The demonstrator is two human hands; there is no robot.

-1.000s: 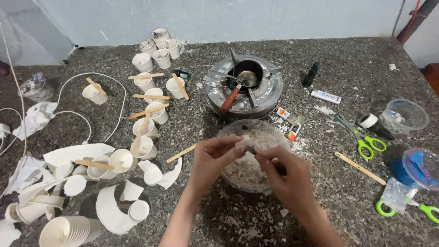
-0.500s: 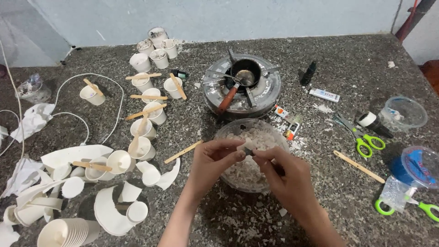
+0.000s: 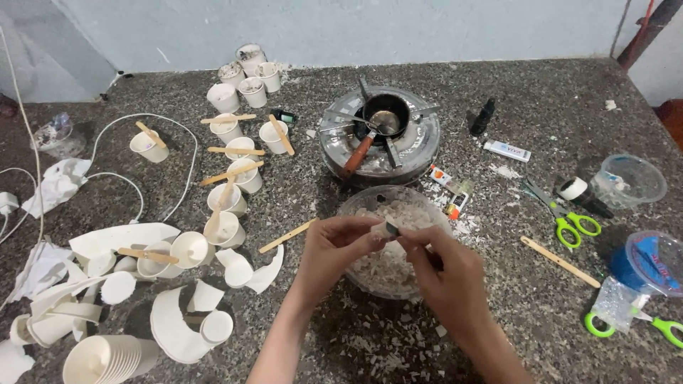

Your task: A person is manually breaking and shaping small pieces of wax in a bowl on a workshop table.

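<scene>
My left hand [image 3: 334,249] pinches a small white chunk of wax [image 3: 385,229] over a clear bowl [image 3: 363,203] filled with white wax shavings. Close beside it, my right hand [image 3: 441,267] grips a small dark blade, its tip touching the chunk. Both hands meet above the bowl's middle and hide much of its near rim. Behind the bowl stands a round metal stove [image 3: 416,146] with a small dark pan [image 3: 385,114] on top; the pan has a reddish handle.
Several small white paper cups [image 3: 235,178] with wooden sticks stand at the left, torn cups [image 3: 171,327] and a cup stack [image 3: 107,359] nearer. Green scissors [image 3: 569,220], a wooden stick [image 3: 558,262], tape roll [image 3: 573,188], clear tubs [image 3: 629,181] lie right. White cable [image 3: 114,174] runs left.
My hands have stayed over the bowl with small working motions on the wax chunk. The view has shifted slightly; nothing else moved.
</scene>
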